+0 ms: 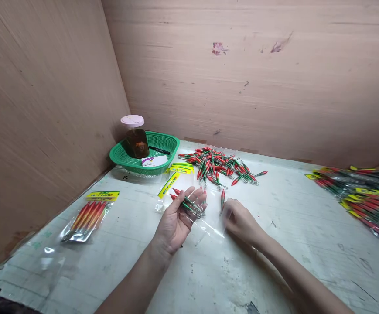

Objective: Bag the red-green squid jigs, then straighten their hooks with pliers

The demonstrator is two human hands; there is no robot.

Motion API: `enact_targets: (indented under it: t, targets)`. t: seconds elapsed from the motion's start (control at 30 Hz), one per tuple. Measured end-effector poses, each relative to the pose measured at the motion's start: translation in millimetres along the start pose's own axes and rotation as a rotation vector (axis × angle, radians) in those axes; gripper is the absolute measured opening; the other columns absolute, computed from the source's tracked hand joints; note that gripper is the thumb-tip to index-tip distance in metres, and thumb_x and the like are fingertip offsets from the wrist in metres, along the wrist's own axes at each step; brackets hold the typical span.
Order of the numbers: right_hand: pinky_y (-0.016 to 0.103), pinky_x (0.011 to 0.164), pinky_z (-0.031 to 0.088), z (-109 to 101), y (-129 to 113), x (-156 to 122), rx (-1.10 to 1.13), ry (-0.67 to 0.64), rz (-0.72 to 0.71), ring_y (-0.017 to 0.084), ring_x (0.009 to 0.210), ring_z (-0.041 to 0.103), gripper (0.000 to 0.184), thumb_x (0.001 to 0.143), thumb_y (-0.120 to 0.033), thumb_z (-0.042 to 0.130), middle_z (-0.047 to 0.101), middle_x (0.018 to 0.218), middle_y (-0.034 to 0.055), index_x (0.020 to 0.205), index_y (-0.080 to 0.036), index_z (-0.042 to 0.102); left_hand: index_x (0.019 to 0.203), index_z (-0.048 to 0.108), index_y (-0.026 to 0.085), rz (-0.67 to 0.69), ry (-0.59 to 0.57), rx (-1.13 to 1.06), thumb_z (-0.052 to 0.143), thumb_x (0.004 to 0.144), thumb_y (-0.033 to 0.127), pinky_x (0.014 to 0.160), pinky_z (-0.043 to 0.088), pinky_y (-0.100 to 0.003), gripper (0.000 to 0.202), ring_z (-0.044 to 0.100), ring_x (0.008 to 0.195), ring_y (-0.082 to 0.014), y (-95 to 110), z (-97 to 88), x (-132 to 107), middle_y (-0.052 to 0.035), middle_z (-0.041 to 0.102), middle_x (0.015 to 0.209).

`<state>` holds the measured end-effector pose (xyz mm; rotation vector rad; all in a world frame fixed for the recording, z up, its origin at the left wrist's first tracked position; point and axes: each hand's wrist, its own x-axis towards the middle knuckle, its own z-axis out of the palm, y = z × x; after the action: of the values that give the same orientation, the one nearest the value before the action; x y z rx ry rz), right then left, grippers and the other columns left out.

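My left hand [178, 218] lies palm up over the white table, its fingers curled round a few red-and-green fishing lures [187, 201]. My right hand [240, 220] is just to its right, fingers pinched on the edge of a clear plastic bag [210, 226] that lies between the hands; one lure [222, 197] sits by its fingertips. Beyond the hands is a loose pile of the same lures [220, 165]. Empty bags with yellow header cards [176, 176] lie just past my left hand.
A packed bag of lures [89, 216] lies at the left. A green basket [166, 146] holds a jar with a pink lid [136, 137] and a card. Several packed bags [362, 194] are heaped at the right. Wooden walls close in the left and back.
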<state>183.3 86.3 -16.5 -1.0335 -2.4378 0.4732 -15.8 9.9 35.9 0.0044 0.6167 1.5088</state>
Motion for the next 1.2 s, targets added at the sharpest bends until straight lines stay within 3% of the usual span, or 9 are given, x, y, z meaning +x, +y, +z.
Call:
enact_targets:
  t: [0.1, 0.27, 0.37, 0.57, 0.67, 0.77, 0.9, 1.07, 1.2]
  targets:
    - [0.03, 0.061, 0.046, -20, -3, -16, 0.046, 0.003, 0.0, 0.017, 0.069, 0.053, 0.008, 0.076, -0.015, 0.049, 0.055, 0.075, 0.0019, 0.077, -0.023, 0.046, 0.107, 0.065, 0.009, -0.015, -0.005, 0.008, 0.05, 0.095, 0.019, 0.078, 0.06, -0.033, 0.022, 0.073, 0.09, -0.0224, -4, -1.4, 1, -0.0133, 0.075, 0.101]
    - [0.031, 0.07, 0.048, -76, -16, -41, 0.179, 0.009, -0.006, 0.017, 0.079, 0.056, 0.009, 0.088, -0.026, 0.054, 0.058, 0.086, 0.0027, 0.096, -0.024, 0.053, 0.1, 0.068, 0.009, -0.051, -0.005, 0.023, 0.05, 0.094, 0.016, 0.074, 0.061, -0.031, 0.02, 0.073, 0.084, -0.0204, -9, -3.1, 2, -0.0114, 0.075, 0.098]
    - [0.031, 0.071, 0.048, -90, -16, -42, 0.234, -0.042, 0.014, 0.017, 0.079, 0.056, 0.008, 0.088, -0.029, 0.056, 0.059, 0.085, 0.0029, 0.093, -0.024, 0.055, 0.099, 0.069, 0.008, -0.059, -0.028, 0.026, 0.049, 0.094, 0.016, 0.073, 0.061, -0.032, 0.022, 0.073, 0.084, -0.0205, -8, -2.7, 2, -0.0116, 0.075, 0.098]
    - [0.029, 0.065, 0.049, -60, 8, -43, 0.198, -0.126, 0.119, 0.015, 0.071, 0.055, 0.005, 0.082, -0.023, 0.055, 0.06, 0.081, 0.0016, 0.086, -0.022, 0.052, 0.097, 0.068, 0.006, -0.012, 0.036, 0.036, 0.046, 0.095, 0.014, 0.071, 0.062, -0.032, 0.023, 0.074, 0.084, -0.0224, -5, -1.5, 3, -0.0137, 0.076, 0.095]
    - [0.03, 0.062, 0.048, -44, 15, -50, 0.149, -0.113, 0.134, 0.016, 0.068, 0.054, 0.016, 0.077, -0.017, 0.054, 0.058, 0.078, 0.0014, 0.092, -0.022, 0.055, 0.097, 0.067, 0.006, -0.004, 0.056, 0.025, 0.045, 0.095, 0.012, 0.071, 0.062, -0.032, 0.023, 0.074, 0.085, -0.0233, -2, -1.5, 4, -0.0138, 0.076, 0.094]
    - [0.035, 0.068, 0.048, -36, 18, -55, 0.112, -0.094, 0.124, 0.02, 0.077, 0.056, 0.022, 0.073, -0.015, 0.055, 0.059, 0.084, 0.0045, 0.093, -0.022, 0.06, 0.098, 0.067, 0.006, 0.026, 0.08, 0.009, 0.045, 0.095, 0.011, 0.071, 0.062, -0.032, 0.023, 0.074, 0.084, -0.0229, 1, -1.3, 5, -0.0127, 0.076, 0.091]
    - [0.04, 0.072, 0.048, -33, 25, -53, 0.097, -0.018, 0.129, 0.025, 0.086, 0.055, 0.016, 0.079, -0.02, 0.052, 0.06, 0.09, 0.0086, 0.09, -0.023, 0.063, 0.098, 0.066, 0.007, 0.049, 0.11, 0.008, 0.043, 0.095, 0.011, 0.071, 0.062, -0.032, 0.023, 0.074, 0.082, -0.0218, 3, -0.4, 5, -0.0121, 0.077, 0.089]
    - [0.035, 0.064, 0.049, -35, 36, -42, 0.153, 0.094, 0.167, 0.02, 0.071, 0.055, 0.014, 0.084, -0.025, 0.051, 0.058, 0.084, 0.0065, 0.091, -0.022, 0.062, 0.101, 0.065, 0.007, 0.036, 0.118, 0.023, 0.044, 0.095, 0.01, 0.071, 0.062, -0.031, 0.022, 0.074, 0.082, -0.0215, -1, -0.4, 5, -0.0129, 0.076, 0.089]
    - [0.032, 0.063, 0.05, -44, 23, -39, 0.267, 0.126, 0.14, 0.018, 0.071, 0.058, 0.016, 0.087, -0.032, 0.053, 0.059, 0.082, 0.0045, 0.095, -0.022, 0.062, 0.102, 0.064, 0.006, 0.031, 0.116, 0.024, 0.044, 0.094, 0.009, 0.071, 0.062, -0.031, 0.021, 0.074, 0.082, -0.0215, -1, -1.4, 5, -0.0132, 0.076, 0.09]
